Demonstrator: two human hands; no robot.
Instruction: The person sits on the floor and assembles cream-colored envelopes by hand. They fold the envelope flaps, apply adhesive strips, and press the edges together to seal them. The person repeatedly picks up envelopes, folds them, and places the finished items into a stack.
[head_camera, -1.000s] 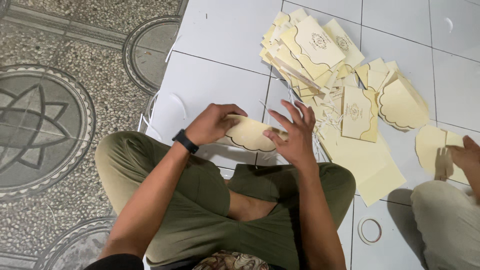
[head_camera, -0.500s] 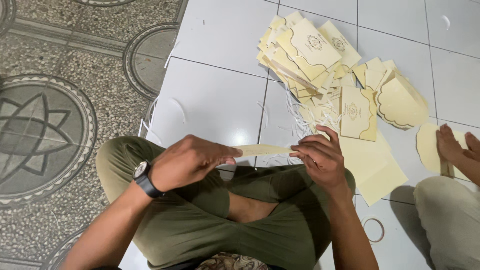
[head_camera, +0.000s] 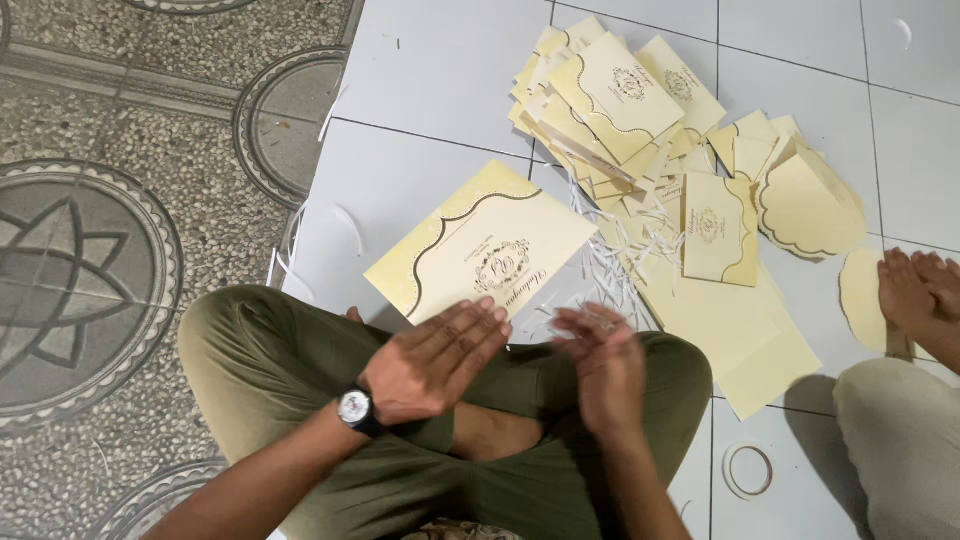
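The left hand (head_camera: 435, 362) and right hand (head_camera: 605, 368) hover open and empty above the crossed legs, fingers spread; half a second ago they gripped a cream card between them; now that card (head_camera: 482, 244) lies flat on the white floor tiles (head_camera: 440, 60) at twelve o'clock of the left hand; it is cream with a scalloped gold border and an ornate emblem; more cards (head_camera: 610, 100) are stacked at one o'clock; another person's hands (head_camera: 915, 290) press paper at three o'clock.

Left hand (head_camera: 435, 360): open, flat, palm down, fingers together and pointing up-right, above the crossed legs. Right hand (head_camera: 600, 365): open, blurred, fingers loosely spread, beside the left, not touching it. Both forearms reach forward from below.
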